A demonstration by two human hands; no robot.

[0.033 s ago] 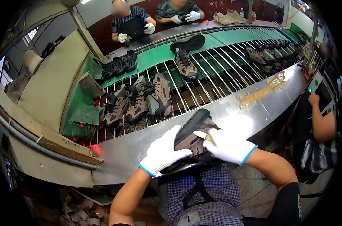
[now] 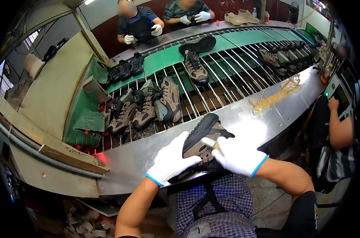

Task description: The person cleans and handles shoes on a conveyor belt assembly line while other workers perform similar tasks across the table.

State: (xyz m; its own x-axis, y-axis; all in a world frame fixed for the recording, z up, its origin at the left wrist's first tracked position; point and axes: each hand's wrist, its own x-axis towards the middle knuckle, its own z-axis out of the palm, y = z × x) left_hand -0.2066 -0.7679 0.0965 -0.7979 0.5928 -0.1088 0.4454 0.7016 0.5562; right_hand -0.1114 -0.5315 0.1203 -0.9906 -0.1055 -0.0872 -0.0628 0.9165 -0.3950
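Note:
A brown and black sports shoe (image 2: 199,147) lies tilted on its side over the near edge of the metal ledge, its black sole edge turned up and left. My left hand (image 2: 172,158), in a white glove with a blue cuff, is closed around the shoe from the left. In my gloved right hand (image 2: 239,156) is a small tool (image 2: 208,142) with a pale flat tip and a tan part at the fingers. Its tip rests against or just over the shoe's side. Most of its handle is hidden by the glove, so its kind is unclear.
Beyond the ledge (image 2: 148,154) runs a rack of metal rods (image 2: 223,85) carrying several similar shoes (image 2: 170,101). More shoes (image 2: 287,57) stand at the far right. Two gloved co-workers (image 2: 138,29) are across the line. Another person's arm (image 2: 340,129) is at the right.
My right hand has shifted slightly toward me and left, and the tool's tip now sits at a changed angle by the shoe. My left hand has stayed almost in place.

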